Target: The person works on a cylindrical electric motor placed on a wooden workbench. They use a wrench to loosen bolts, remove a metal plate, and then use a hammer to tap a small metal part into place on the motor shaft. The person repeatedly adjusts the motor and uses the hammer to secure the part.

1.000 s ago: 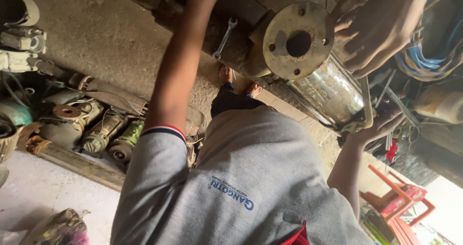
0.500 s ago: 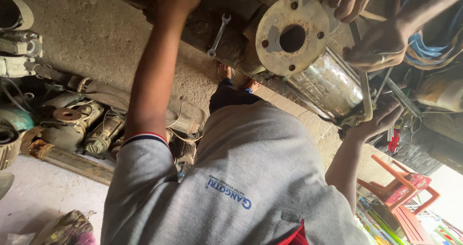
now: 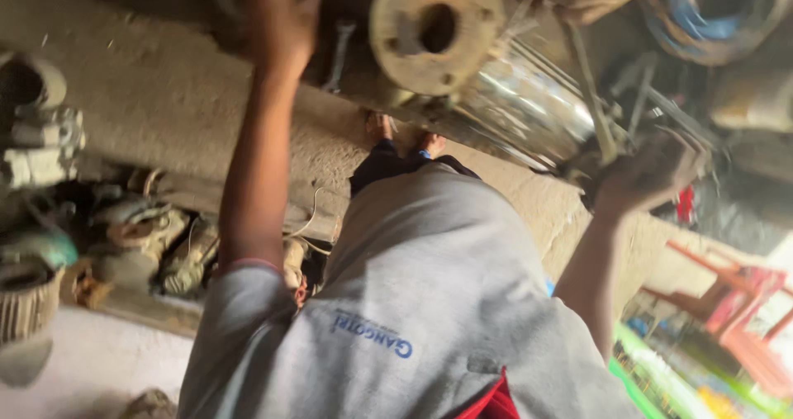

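Dusty workshop floor [image 3: 165,97] lies below, old motors [image 3: 132,237] along its left edge. The left hand [image 3: 285,14] presses on dark metal beside the round flange [image 3: 435,29], but I cannot tell its grip. The right hand [image 3: 648,175] is closed round a thin rod [image 3: 607,138] at the shiny cylinder [image 3: 529,109]. Steady, level support from both hands seems wisest.

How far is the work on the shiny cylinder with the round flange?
Done: the flange is bare, its bolt holes empty. In hand: the left hand reaches beside it, the right hand is at the far end of the shiny cylinder; blur hides both grips. Left: the spanner lies unused and nothing is bolted on.
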